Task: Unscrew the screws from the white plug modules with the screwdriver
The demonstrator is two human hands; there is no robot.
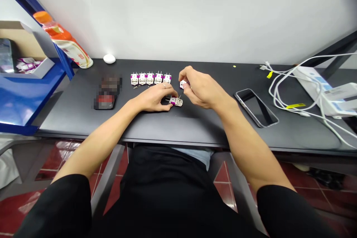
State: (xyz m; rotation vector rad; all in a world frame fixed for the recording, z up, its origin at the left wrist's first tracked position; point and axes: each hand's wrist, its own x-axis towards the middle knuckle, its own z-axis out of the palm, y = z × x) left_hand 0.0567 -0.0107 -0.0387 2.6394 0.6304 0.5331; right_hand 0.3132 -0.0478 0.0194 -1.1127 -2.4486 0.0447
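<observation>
Bright light, glare on floor tiles, stretched edges

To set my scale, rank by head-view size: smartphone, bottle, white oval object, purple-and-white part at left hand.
1. Orange-capped bottle
2. Smartphone
3. White oval object and purple-and-white part: too alike to rank; left hand partly covers the part.

Piece at right hand: partly covered
Open box: cut off left
Small bits: too tiny to tell
</observation>
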